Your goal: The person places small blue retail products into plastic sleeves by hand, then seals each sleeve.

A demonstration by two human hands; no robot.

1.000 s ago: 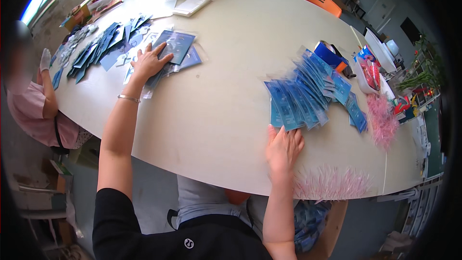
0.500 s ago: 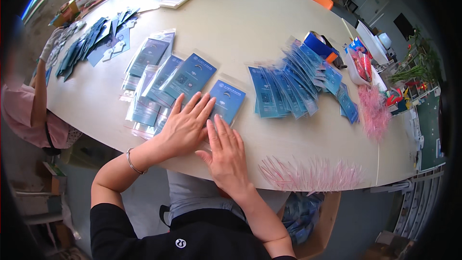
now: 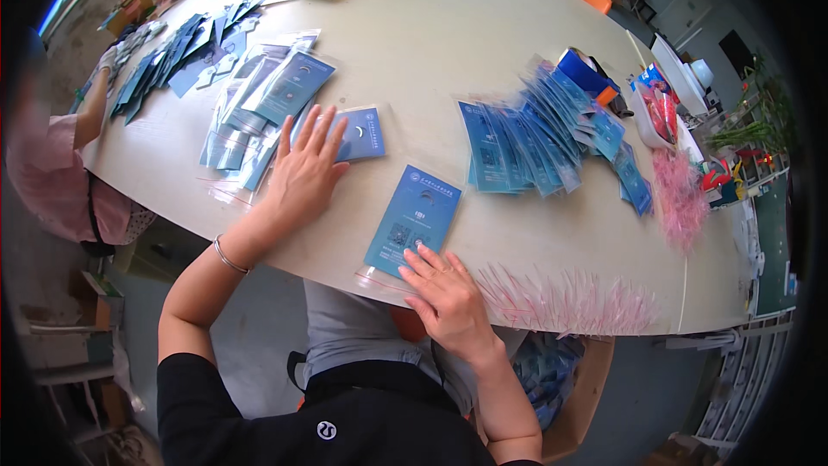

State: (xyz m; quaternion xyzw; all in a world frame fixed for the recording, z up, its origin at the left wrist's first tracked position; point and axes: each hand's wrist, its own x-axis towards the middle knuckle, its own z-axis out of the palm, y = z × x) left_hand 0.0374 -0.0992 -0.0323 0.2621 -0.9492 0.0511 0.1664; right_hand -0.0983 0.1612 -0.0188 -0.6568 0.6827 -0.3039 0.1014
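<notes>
A blue printed card in a clear plastic sleeve (image 3: 412, 216) lies flat near the table's front edge. On its lower right corner rest the fingertips of my right hand (image 3: 450, 300), fingers spread. My left hand (image 3: 304, 174) lies flat, fingers apart, partly over another sleeved blue card (image 3: 364, 135) turned sideways. Under and beyond that hand is a loose pile of sleeved cards (image 3: 293, 86). To the right, a fanned row of sleeved blue cards (image 3: 492, 147) overlaps across the table.
Thin pink-and-clear strips (image 3: 569, 302) line the front edge; a pink tangle (image 3: 677, 194) lies farther right. A blue tape dispenser (image 3: 582, 73) stands behind the fan. Blue cards (image 3: 164, 69) sit far left beside a person in pink (image 3: 56, 177). An open box (image 3: 591, 388) stands below the table.
My hands have moved apart, the left leftward, the right toward the front edge. One sleeved card now lies separate in front of me; another has turned sideways and shifted left under my left hand.
</notes>
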